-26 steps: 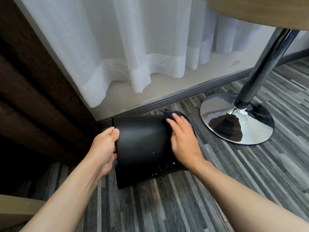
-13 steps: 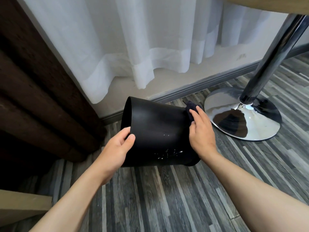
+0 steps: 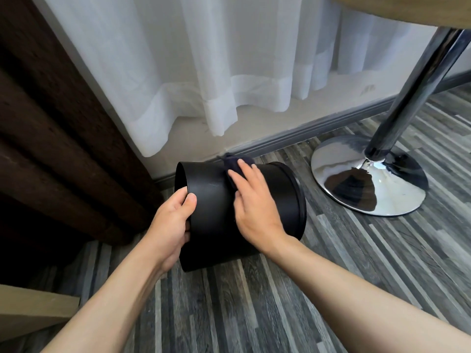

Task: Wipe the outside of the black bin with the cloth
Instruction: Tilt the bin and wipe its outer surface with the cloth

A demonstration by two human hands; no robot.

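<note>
Black bin [image 3: 216, 212]: lies on its side on the floor [image 3: 280, 301], open mouth to the left, base rim to the right, near the skirting and below the curtain hem. Tipped this way, presumably, to bring its curved wall up within reach

Left hand [image 3: 170, 225]: clamped on the mouth rim, thumb on the outer wall, fingers curled inside; judged to steady the bin against rolling

Right hand [image 3: 254, 207]: fingers together and flat, pressing the cloth [image 3: 235, 166] onto the upper wall; no pinch seen, just palm pressure

Cloth: dark, bunched, mostly hidden under the fingers, only its far edge showing

Floor: grey striped plank laminate, hard and smooth, so a round bin could slide

Room: sheer white curtain [image 3: 229, 72], dark brown drape [image 3: 51, 123] to the left, chrome pedestal base [image 3: 369, 179] with pole just beside the bin, its bench top [image 3: 407, 8] above
</note>
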